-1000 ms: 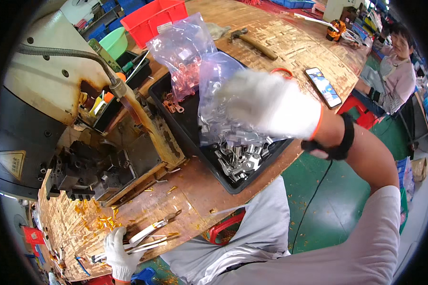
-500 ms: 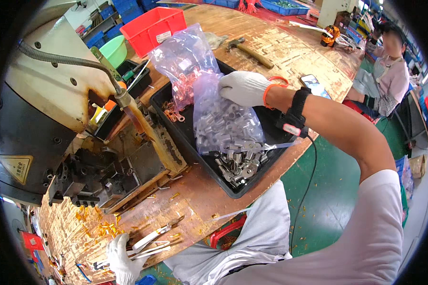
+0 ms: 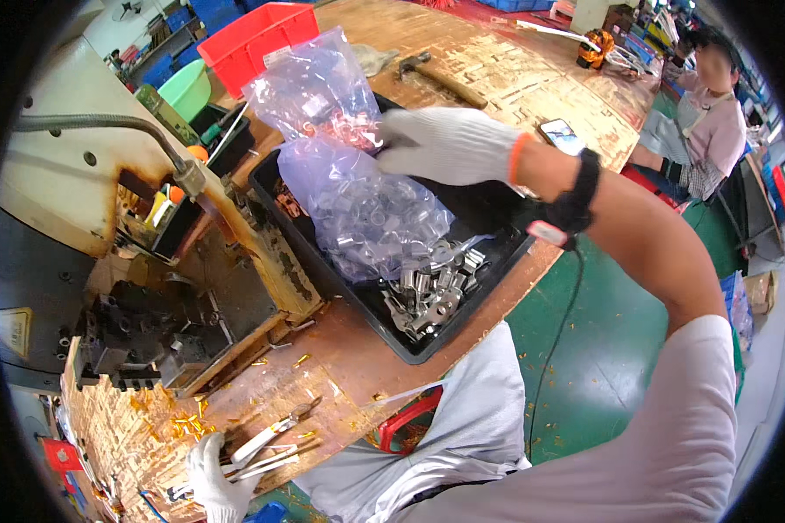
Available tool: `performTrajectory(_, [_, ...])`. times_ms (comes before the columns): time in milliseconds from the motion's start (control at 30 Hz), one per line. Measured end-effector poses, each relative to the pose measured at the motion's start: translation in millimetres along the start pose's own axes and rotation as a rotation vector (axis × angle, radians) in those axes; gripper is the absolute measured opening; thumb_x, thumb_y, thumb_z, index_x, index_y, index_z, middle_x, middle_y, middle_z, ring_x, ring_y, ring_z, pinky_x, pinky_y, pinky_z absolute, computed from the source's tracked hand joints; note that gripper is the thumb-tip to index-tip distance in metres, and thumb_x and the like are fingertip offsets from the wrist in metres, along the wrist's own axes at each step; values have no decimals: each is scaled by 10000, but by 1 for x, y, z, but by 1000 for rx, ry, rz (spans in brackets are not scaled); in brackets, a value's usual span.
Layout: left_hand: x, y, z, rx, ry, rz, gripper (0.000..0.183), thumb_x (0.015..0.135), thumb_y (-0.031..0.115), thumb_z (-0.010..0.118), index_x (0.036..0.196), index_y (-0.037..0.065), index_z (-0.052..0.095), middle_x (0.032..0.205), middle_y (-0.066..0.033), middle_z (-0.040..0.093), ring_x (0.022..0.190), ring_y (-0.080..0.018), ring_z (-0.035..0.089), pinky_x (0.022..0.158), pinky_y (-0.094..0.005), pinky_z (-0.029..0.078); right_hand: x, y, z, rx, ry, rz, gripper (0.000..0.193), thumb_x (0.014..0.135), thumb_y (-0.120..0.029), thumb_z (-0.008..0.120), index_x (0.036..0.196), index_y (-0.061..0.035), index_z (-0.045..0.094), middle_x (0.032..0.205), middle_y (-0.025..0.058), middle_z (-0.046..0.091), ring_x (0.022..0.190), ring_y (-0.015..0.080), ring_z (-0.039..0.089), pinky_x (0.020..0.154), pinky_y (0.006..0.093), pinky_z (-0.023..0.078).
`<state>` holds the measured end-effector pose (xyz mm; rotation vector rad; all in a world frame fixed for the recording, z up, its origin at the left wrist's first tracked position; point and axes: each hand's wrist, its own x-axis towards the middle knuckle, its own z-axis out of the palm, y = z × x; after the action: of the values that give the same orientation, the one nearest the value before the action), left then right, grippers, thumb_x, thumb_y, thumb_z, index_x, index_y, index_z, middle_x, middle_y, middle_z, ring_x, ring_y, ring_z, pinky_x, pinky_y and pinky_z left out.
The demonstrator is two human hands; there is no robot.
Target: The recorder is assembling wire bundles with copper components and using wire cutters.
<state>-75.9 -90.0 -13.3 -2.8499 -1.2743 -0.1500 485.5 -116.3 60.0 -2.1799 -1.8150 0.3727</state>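
My right hand (image 3: pixel 449 146), in a white knitted glove, is over the far part of a black tray (image 3: pixel 358 301), its fingertips at the bag of copper lugs (image 3: pixel 344 126); motion blur hides whether they grip it. Nearer in the tray slumps a clear bag of silver lugs (image 3: pixel 371 222), with loose silver lugs (image 3: pixel 436 296) spilled at its near end. My gloved left hand (image 3: pixel 214 484) is low on the wooden bench, fingers curled around several thin white wires (image 3: pixel 266 462). White-handled pliers (image 3: pixel 270 434) lie just beside it.
A press machine (image 3: pixel 161 322) stands left of the tray. Brass scraps (image 3: pixel 187 423) litter the bench near my left hand. A hammer (image 3: pixel 445 80), a phone (image 3: pixel 560 135) and a red bin (image 3: pixel 257 48) are farther back. Another person (image 3: pixel 693 122) sits at the right.
My right hand has left the silver-lug bag and moved leftward to the copper-lug bag. The silver-lug bag has slumped lower. My left hand keeps its place by the pliers. The view has shifted slightly.
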Motion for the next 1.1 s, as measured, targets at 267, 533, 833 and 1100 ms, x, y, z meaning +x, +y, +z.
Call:
performTrajectory(267, [2,-2,4,-17,4,10,834,598,248,927,1317,12,575,1256,-195,619,1175,-396,574,1042,-496,445,-30,-5,26,232,-202,-279,428,981,-391,526,1175,-38,671,1040,243,705,981,426,674,870,480,513])
performTrajectory(533, [2,2,0,36,-9,-15,831,601,241,928,1317,14,572,1266,-190,618,1193,-396,568,1051,-486,444,-57,16,-2,-229,-474,6,382,955,-330,506,1195,-75,659,1103,193,703,1075,385,663,916,467,511])
performTrajectory(833, [4,4,-4,39,-28,-6,669,736,271,854,1307,23,610,1217,-189,654,1153,-384,605,1000,-473,481,-74,12,-3,59,-414,-85,417,914,-362,553,1185,-60,647,1125,194,695,1061,387,663,907,474,509])
performTrajectory(1100, [3,-1,5,13,-1,-24,814,623,273,928,1312,20,578,1243,-194,625,1155,-398,586,1013,-490,459,-55,-26,33,-214,-101,-324,468,839,-408,697,1117,-34,664,1032,213,680,892,396,711,717,477,585])
